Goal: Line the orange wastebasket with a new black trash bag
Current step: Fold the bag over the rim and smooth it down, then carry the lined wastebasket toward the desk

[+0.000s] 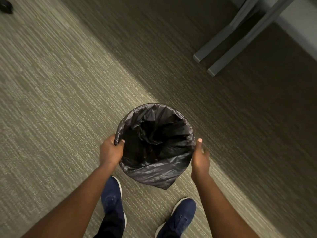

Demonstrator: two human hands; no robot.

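A black trash bag [154,172] covers a round wastebasket seen from above, folded over its rim and hanging down the near side. No orange of the basket shows; the bag hides it. My left hand [111,152] pinches the bag at the left rim, thumb inside and fingers outside. My right hand [200,157] is at the right side of the rim, thumb up against the bag, fingers loosely spread; whether it grips the bag I cannot tell.
Striped carpet floor [68,83] all around. Grey table legs [228,43] stand at the upper right under a pale tabletop. A dark object [6,6] lies at the top left corner. My blue shoes [112,196] are just behind the basket.
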